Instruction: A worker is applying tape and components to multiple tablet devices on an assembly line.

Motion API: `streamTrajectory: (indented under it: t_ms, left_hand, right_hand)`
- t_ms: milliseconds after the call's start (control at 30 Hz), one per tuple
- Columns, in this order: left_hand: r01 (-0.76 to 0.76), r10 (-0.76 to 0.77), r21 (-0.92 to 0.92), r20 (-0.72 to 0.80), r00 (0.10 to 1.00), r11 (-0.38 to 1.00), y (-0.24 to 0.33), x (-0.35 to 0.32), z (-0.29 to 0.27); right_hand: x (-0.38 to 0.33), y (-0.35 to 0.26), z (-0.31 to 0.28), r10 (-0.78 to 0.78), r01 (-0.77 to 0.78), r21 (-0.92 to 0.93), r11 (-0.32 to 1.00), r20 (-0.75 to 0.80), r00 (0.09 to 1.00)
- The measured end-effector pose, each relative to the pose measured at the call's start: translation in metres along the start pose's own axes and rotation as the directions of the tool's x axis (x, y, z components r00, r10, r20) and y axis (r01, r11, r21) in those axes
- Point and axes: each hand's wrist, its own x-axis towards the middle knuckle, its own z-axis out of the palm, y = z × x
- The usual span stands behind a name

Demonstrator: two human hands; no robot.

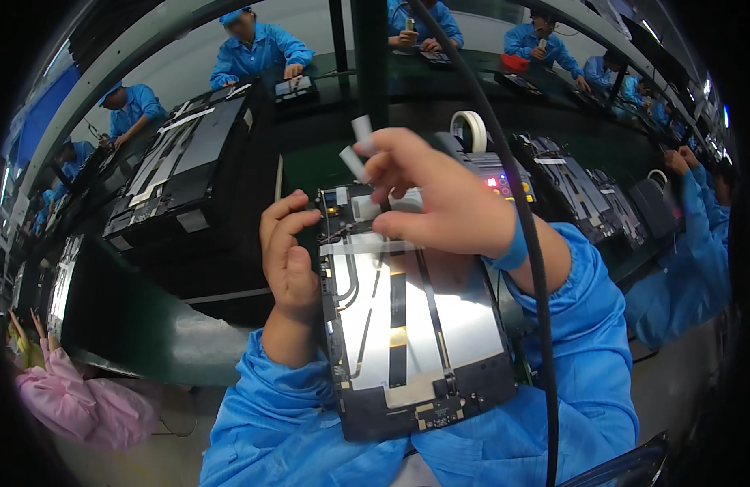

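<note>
Head view, at the lap: an opened tablet back panel (pixel 407 325) lies face-up between the two blue sleeves, its near edge toward the person, its far edge over the green bench (pixel 148 325).
Left hand: the left hand (pixel 287 260) grips the panel's left edge near the far corner, fingers curled over the rim, steadying it.
Right hand: the right hand (pixel 440 199) hovers over the panel's far end, fingers pinched narrow on small white strips (pixel 357 150) that stick up past the fingertips; they look like tape backing or tabs, though I cannot tell which.
Work thing: a shiny silver plate fills the middle of the panel, crossed by dark flat cables (pixel 397 316) running lengthwise, with a small circuit board (pixel 440 415) at the near end.
Done so far, as judged: a clear tape band (pixel 367 246) already lies across the panel just under the right hand, and the flat cables look seated.
Left to do, as judged: the strips pinched in the right hand are not laid down anywhere, so the work at the far end seems unfinished; the panel is open, with no cover on it.
Nearby: a roll of white tape (pixel 469 130) stands on a device beyond the right hand; a black cable (pixel 537 268) hangs down past the right wrist; dark trays (pixel 188 178) sit to the left.
Others: co-workers in blue sit along the far bench; a pink sleeve (pixel 75 398) shows at lower left.
</note>
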Motion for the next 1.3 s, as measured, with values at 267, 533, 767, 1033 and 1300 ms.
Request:
streamTrajectory:
  t_ms: [267, 533, 767, 1033, 1300]
  left_hand:
    - [-0.089, 0.081, 0.056, 0.125, 0.989, 0.994, 0.001, 0.007, -0.007]
    - [0.02, -0.028, 0.067, 0.127, 0.991, 0.998, 0.006, 0.005, -0.004]
    - [-0.067, 0.06, 0.104, 0.074, 0.995, 0.992, 0.003, 0.002, -0.004]
    - [-0.051, 0.049, 0.03, 0.081, 0.996, 0.998, 0.003, 0.0, -0.002]
    - [-0.075, 0.074, 0.097, 0.011, 0.997, 0.992, 0.006, 0.0, -0.004]
  right_hand:
    - [0.045, 0.002, 0.007, 0.027, -0.012, -0.09, 0.996, 0.164, 0.986]
    - [0.048, 0.004, 0.007, -0.162, 0.19, -0.051, 0.98, 0.339, 0.927]
    - [0.054, 0.006, 0.014, -0.259, 0.315, -0.171, 0.934, 0.286, 0.923]
    - [0.064, 0.016, 0.026, -0.25, 0.329, -0.223, 0.918, 0.319, 0.914]
    - [0.06, 0.017, 0.027, -0.224, 0.301, -0.296, 0.907, 0.267, 0.937]
